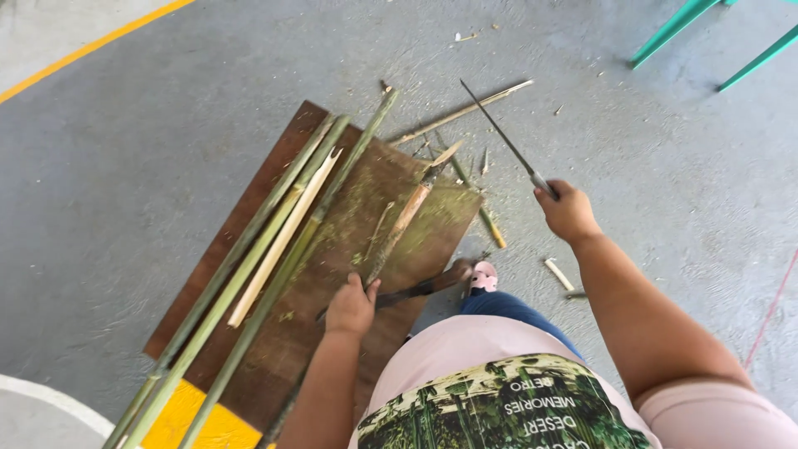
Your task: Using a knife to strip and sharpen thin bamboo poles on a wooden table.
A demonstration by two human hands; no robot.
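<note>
Raised in the clenched right hand (568,212), a long knife (505,141) is poised over a bamboo stick (405,223) gripped by the left hand (351,308) on the board (274,333) — a skewed blow could catch those fingers.

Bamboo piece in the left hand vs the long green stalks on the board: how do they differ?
The bamboo piece held by the left hand is brownish and dry-looking; the green stalks are green with one pale split strip. The piece is short, ending within the brown board; the stalks run past its near edge and out of frame. The piece is gripped at its near end; the stalks lie loose, untouched. Both lie roughly lengthwise on the board.
</note>
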